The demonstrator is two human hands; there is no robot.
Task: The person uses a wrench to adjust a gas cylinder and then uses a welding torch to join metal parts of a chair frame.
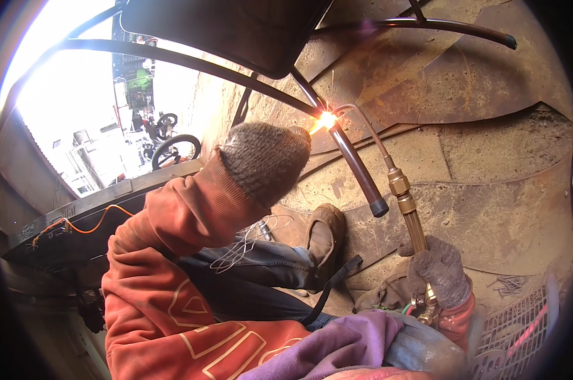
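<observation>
A gas torch (414, 225) with a brass body and a thin bent copper tip is in my gloved right hand (442, 272), its fingers wrapped round the handle. The tip ends at a bright glowing spot (326, 120) on a dark metal tube frame (356, 166), where a curved tube meets a straight leg with a black end cap. Just left of the glow, my left hand (267, 152) in a grey knitted glove is closed; whatever it may hold is hidden. Loose loops of thin wire (251, 244) hang below my left forearm.
A dark flat panel (226, 31) sits on the frame. Worn, rusty metal sheets (508, 202) cover the ground. At the lower right are short rods (507, 286) and a grey plastic crate (511, 332). An orange cord (96, 225) and a wheel (175, 152) show at the left.
</observation>
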